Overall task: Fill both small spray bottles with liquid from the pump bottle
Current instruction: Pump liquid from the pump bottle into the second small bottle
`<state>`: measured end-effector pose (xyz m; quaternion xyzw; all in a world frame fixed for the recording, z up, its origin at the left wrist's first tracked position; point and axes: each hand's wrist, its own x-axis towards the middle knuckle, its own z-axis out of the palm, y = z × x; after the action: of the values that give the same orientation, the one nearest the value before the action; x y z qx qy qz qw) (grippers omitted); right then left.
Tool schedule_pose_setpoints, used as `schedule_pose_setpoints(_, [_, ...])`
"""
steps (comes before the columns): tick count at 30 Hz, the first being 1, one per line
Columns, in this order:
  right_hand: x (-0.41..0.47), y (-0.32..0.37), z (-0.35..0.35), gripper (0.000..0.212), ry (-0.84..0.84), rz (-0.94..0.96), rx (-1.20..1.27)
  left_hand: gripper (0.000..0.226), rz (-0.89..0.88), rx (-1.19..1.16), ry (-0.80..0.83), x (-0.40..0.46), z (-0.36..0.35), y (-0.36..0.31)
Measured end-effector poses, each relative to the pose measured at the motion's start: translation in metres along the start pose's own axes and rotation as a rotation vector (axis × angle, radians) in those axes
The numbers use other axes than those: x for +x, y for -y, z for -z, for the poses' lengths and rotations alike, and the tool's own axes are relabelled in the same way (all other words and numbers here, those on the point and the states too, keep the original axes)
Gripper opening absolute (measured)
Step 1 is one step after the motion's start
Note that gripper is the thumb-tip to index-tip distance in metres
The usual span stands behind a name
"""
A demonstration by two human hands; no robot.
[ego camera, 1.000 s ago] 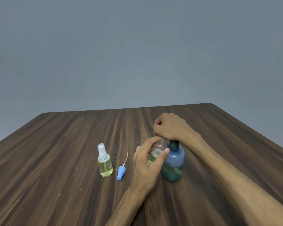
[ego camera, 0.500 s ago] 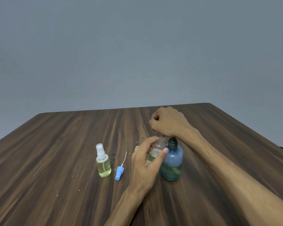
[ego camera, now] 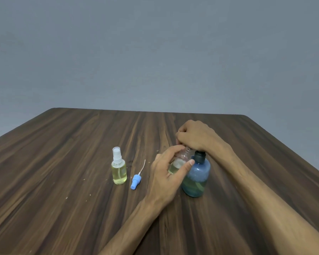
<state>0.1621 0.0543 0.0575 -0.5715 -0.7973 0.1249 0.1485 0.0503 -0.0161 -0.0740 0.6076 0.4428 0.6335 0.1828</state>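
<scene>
Nearest the camera, two bare forearms reach out over a dark wood-grain table (ego camera: 63,208). The left hand (ego camera: 166,173) is wrapped around a small clear spray bottle (ego camera: 179,162) with its top off: the thumb (ego camera: 188,165) presses on the side facing the camera, and the other fingers (ego camera: 173,150) curl round the far side near the neck. The bottle stands roughly upright and holds a low layer of pale yellow liquid; whether its base touches the table is hidden by the palm.

Just right of the left thumb, touching or nearly touching the held bottle, stands the blue pump bottle (ego camera: 196,178), with yellowish-green liquid in its lower part and a dark collar at the top.

To the left of the left hand's fingers, just beside them, a blue spray cap (ego camera: 135,180) lies on its side on the table, its thin dip tube pointing away from the camera. Further left of that, apart from both hands, a second small spray bottle (ego camera: 119,169) stands upright with a white sprayer fitted, filled most of the way with yellow liquid.

Beyond the left fingers, the right hand (ego camera: 195,138) is curled into a closed fist over the pump bottle's top, covering the pump head, its fingertips just above the open neck of the held bottle.

Behind the table rises a plain grey wall (ego camera: 155,52).
</scene>
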Motion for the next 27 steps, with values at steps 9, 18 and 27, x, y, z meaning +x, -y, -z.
schedule_pose_setpoints(9, [0.0021, -0.0015, 0.0013, 0.025, 0.027, 0.003, 0.001, 0.032, -0.008, 0.006, 0.006, 0.0001, 0.0001, -0.0016])
schedule_pose_setpoints(18, [0.0009, -0.0023, 0.0046, 0.025, 0.001, 0.016, 0.043, 0.033, -0.016, 0.018, -0.002, 0.0006, 0.0004, -0.0029])
schedule_pose_setpoints(27, [-0.002, -0.0004, 0.003, 0.026, -0.019, -0.018, -0.02, 0.032, -0.02, -0.008, 0.0, 0.0005, 0.0002, -0.003])
